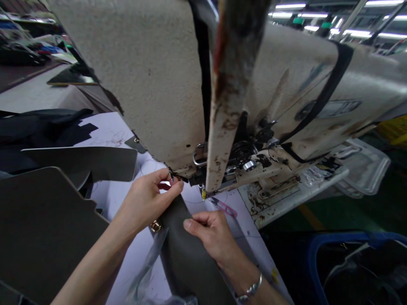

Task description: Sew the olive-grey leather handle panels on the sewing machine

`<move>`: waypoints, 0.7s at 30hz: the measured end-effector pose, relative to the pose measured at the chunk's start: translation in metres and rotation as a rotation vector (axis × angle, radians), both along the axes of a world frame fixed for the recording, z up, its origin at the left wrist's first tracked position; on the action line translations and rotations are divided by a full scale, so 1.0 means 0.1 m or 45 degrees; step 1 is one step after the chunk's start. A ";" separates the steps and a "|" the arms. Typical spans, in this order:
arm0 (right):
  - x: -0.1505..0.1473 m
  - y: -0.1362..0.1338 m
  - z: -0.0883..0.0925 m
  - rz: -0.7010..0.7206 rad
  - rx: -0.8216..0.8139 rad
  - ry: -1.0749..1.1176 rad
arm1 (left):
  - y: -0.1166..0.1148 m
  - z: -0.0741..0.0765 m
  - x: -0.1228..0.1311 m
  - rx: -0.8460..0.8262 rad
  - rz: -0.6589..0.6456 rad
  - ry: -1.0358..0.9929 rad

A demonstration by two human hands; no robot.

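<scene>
The dark grey leather-like panel (187, 258) runs lengthwise across the white work surface, below the head of an industrial sewing machine (149, 80). My left hand (146, 199) is at the panel's far end, close under the machine head, with thumb and fingertips pinched together. Whatever lies between those fingertips is too small to make out. On the panel's right side, my right hand (213, 233) grips the edge, thumb on top and fingers curled. Gold-coloured hardware (155, 226) and a clear plastic strip (151, 258) lie along its left edge. Pink-handled thread snips (224, 206) rest just beyond my right hand.
More grey panels (41, 228) stand at the left, with black fabric pieces (47, 127) behind them. A rusty upright bar (227, 93) crosses before the machine. A blue-rimmed bin (313, 262) is at lower right; a clear plastic tray (365, 169) sits farther back.
</scene>
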State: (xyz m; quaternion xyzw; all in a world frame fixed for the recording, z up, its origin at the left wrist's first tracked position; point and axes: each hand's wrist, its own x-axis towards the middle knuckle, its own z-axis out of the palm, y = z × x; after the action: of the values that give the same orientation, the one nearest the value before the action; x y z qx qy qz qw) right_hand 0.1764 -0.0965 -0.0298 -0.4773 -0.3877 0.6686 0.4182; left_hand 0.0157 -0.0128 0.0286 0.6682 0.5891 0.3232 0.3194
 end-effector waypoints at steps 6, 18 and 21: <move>-0.13 0.00 -0.18 0.004 0.034 -0.016 | -0.16 -0.03 0.04 0.031 -0.101 0.230; -0.10 -0.07 -0.19 0.051 0.131 -0.154 | -0.06 -0.08 0.12 0.095 -0.081 0.223; 0.01 -0.03 -0.13 0.023 0.115 -0.137 | -0.03 -0.01 -0.03 0.247 -0.135 0.330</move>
State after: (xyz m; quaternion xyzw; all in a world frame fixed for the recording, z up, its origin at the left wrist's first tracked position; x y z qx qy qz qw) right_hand 0.1774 -0.0993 -0.0430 -0.4898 -0.4436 0.6274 0.4118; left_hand 0.0132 -0.0157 0.0273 0.7621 0.5553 0.2725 0.1913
